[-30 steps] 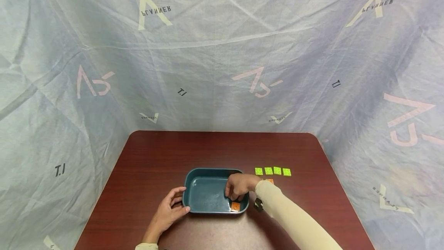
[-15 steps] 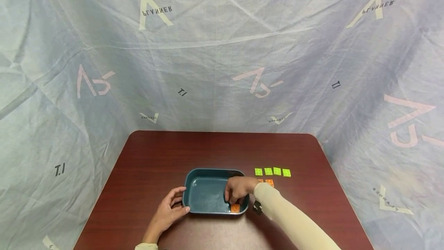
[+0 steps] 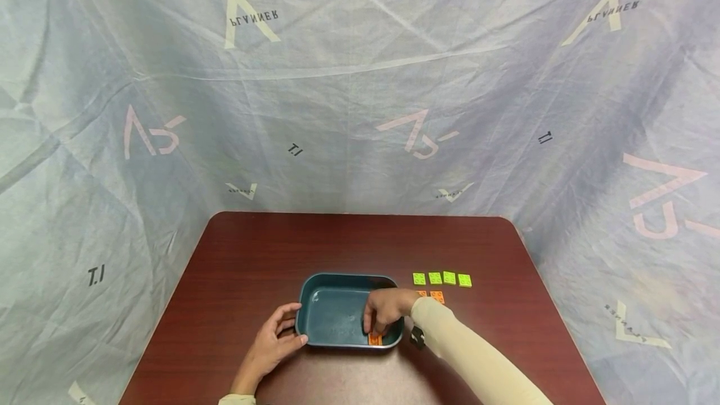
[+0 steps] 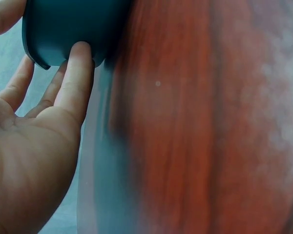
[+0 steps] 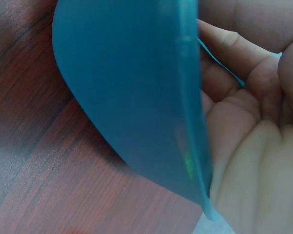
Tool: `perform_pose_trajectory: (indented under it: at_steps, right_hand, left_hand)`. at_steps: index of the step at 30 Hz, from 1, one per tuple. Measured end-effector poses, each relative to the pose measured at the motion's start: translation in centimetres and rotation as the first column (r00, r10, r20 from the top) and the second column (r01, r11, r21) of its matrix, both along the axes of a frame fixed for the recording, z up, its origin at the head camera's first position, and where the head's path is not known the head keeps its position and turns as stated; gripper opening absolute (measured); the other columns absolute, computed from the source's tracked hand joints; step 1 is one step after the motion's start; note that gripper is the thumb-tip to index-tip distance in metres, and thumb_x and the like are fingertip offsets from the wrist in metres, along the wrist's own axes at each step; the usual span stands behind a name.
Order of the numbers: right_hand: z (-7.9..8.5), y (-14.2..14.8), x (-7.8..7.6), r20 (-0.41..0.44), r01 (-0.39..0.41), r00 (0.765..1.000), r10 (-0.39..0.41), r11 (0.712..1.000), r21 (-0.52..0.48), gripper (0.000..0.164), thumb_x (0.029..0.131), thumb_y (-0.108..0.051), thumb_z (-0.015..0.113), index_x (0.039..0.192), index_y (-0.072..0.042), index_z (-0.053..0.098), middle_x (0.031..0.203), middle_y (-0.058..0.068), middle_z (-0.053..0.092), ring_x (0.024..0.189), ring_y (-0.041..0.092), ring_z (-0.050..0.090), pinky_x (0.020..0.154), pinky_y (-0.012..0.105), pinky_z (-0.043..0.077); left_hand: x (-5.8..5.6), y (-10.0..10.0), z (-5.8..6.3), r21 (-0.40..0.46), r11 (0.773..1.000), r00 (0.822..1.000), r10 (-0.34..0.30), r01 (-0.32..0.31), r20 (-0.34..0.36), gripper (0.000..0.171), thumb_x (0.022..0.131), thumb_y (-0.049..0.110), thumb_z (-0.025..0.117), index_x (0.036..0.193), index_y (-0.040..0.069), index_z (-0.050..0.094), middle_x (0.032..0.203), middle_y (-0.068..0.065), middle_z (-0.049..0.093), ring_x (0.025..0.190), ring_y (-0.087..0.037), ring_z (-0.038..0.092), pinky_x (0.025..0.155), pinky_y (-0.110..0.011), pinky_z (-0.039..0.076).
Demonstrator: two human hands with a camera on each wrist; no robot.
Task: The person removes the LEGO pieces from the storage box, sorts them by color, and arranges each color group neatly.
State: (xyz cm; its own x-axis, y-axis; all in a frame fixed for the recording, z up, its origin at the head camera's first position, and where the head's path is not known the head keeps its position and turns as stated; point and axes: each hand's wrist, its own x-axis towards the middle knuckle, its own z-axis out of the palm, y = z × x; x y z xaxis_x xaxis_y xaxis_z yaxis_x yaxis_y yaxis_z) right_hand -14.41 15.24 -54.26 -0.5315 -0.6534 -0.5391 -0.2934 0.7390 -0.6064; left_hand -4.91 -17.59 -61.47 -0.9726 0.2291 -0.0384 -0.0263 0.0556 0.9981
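Observation:
A dark teal rectangular tray (image 3: pixel 337 317) lies on the table. My left hand (image 3: pixel 272 342) holds its left end, thumb at the near corner and index finger at the rim. In the left wrist view, the digits of that left hand (image 4: pixel 44 141) touch the outside of the tray wall (image 4: pixel 73 24). My right hand (image 3: pixel 385 308) reaches over the tray's right end with curled fingers. Its fingertips are at an orange toy building brick (image 3: pixel 375 340) near the front wall, partly hidden beneath them. In the right wrist view, the tray wall covers the fingertips of my right hand (image 5: pixel 244 112).
Several lime green building bricks (image 3: pixel 435 278) stand in a row right of the tray. Nearer, an orange brick (image 3: pixel 437 297) sits beside another partly hidden by my right wrist. The brown table (image 3: pixel 270 242) is edged at the back by a hanging grey sheet (image 3: pixel 349 142).
My right hand has moved slightly nearer the tray's front wall. The orange brick inside has shifted a little left, and the fingers now cover part of it. My left hand stays put.

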Motion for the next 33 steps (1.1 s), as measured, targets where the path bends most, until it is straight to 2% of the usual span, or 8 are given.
perform_pose_trajectory:
  at_steps: [5, 10, 12, 17, 19, 24, 29, 33]
  right_hand:
    - [-0.18, -0.09, -0.12, -0.025, -0.025, 0.999, 0.025, 1.0, 0.01, 0.019, 0.084, -0.005, 0.084, 0.093, -0.022, 0.084, 0.084, -0.017, 0.075, 0.08, -0.002, 0.064, 0.075, 0.021, 0.056]
    - [-0.53, -0.14, -0.17, 0.042, 0.009, 0.999, -0.007, 0.998, -0.059, 0.025, 0.082, 0.004, 0.082, 0.1, -0.013, 0.083, 0.089, -0.008, 0.079, 0.082, -0.001, 0.069, 0.077, 0.02, 0.058]
    - [-0.63, -0.14, -0.14, 0.065, 0.037, 0.997, -0.031, 0.995, -0.094, 0.027, 0.081, 0.01, 0.079, 0.101, -0.009, 0.082, 0.089, -0.004, 0.079, 0.081, 0.002, 0.07, 0.076, 0.021, 0.059]
    - [-0.75, -0.04, -0.15, 0.103, 0.121, 0.989, -0.106, 0.98, -0.159, 0.032, 0.082, 0.017, 0.07, 0.101, -0.007, 0.081, 0.088, 0.0, 0.077, 0.082, 0.015, 0.073, 0.071, 0.034, 0.065]
    - [-0.78, 0.0, -0.29, 0.083, 0.126, 0.99, -0.113, 0.976, -0.175, 0.034, 0.082, 0.017, 0.069, 0.101, -0.008, 0.081, 0.088, -0.002, 0.076, 0.081, 0.014, 0.072, 0.071, 0.033, 0.065]
    - [-0.54, 0.02, -0.76, -0.001, 0.103, 0.994, -0.105, 0.973, -0.205, 0.035, 0.077, 0.014, 0.072, 0.099, -0.011, 0.083, 0.087, -0.006, 0.076, 0.079, 0.006, 0.067, 0.07, 0.022, 0.057]
    - [-0.45, 0.15, -0.88, -0.021, 0.126, 0.991, -0.134, 0.968, -0.218, 0.03, 0.082, 0.009, 0.075, 0.1, -0.014, 0.083, 0.091, -0.007, 0.077, 0.084, 0.008, 0.069, 0.073, 0.023, 0.057]
    - [-0.69, 0.34, -0.92, -0.033, 0.167, 0.983, -0.181, 0.952, -0.259, 0.024, 0.083, 0.006, 0.078, 0.096, -0.015, 0.083, 0.088, -0.008, 0.077, 0.082, 0.008, 0.068, 0.073, 0.024, 0.058]
  left_hand:
    - [0.08, -0.01, -0.05, -0.007, 1.0, 1.0, 0.001, -0.001, 0.008, 0.07, 0.09, 0.001, 0.081, 0.153, 0.003, 0.048, 0.146, -0.027, 0.055, 0.132, -0.046, 0.057, 0.095, -0.026, 0.059]
    - [0.09, -0.01, -0.21, -0.005, 1.0, 1.0, -0.002, 0.002, 0.004, 0.07, 0.09, 0.0, 0.081, 0.152, 0.003, 0.048, 0.145, -0.028, 0.055, 0.131, -0.046, 0.058, 0.094, -0.026, 0.059]
    - [0.06, -0.01, -0.28, -0.004, 1.0, 1.0, -0.004, 0.004, -0.001, 0.071, 0.09, 0.0, 0.082, 0.152, 0.003, 0.048, 0.145, -0.028, 0.055, 0.131, -0.046, 0.058, 0.094, -0.026, 0.059]
    - [-0.03, -0.05, -0.31, -0.01, 1.0, 1.0, -0.004, 0.004, 0.001, 0.071, 0.09, 0.003, 0.082, 0.152, 0.003, 0.048, 0.145, -0.028, 0.056, 0.132, -0.046, 0.057, 0.094, -0.025, 0.059]
    - [-0.07, -0.09, -0.26, -0.014, 1.0, 1.0, -0.004, 0.004, 0.01, 0.07, 0.091, 0.003, 0.082, 0.153, 0.004, 0.048, 0.145, -0.027, 0.056, 0.132, -0.046, 0.057, 0.094, -0.025, 0.059]
    - [-0.14, -0.14, -0.14, -0.014, 1.0, 1.0, -0.005, 0.005, 0.014, 0.071, 0.091, 0.002, 0.081, 0.153, 0.003, 0.047, 0.147, -0.027, 0.054, 0.133, -0.046, 0.056, 0.094, -0.024, 0.059]
    - [-0.12, -0.16, -0.11, -0.02, 1.0, 1.0, -0.007, 0.007, 0.004, 0.072, 0.09, 0.004, 0.083, 0.153, 0.004, 0.048, 0.148, -0.026, 0.054, 0.133, -0.045, 0.057, 0.095, -0.024, 0.058]
    - [-0.09, -0.16, -0.01, -0.025, 1.0, 1.0, -0.005, 0.005, 0.009, 0.072, 0.09, 0.005, 0.084, 0.153, 0.004, 0.048, 0.148, -0.025, 0.055, 0.133, -0.044, 0.057, 0.096, -0.026, 0.058]
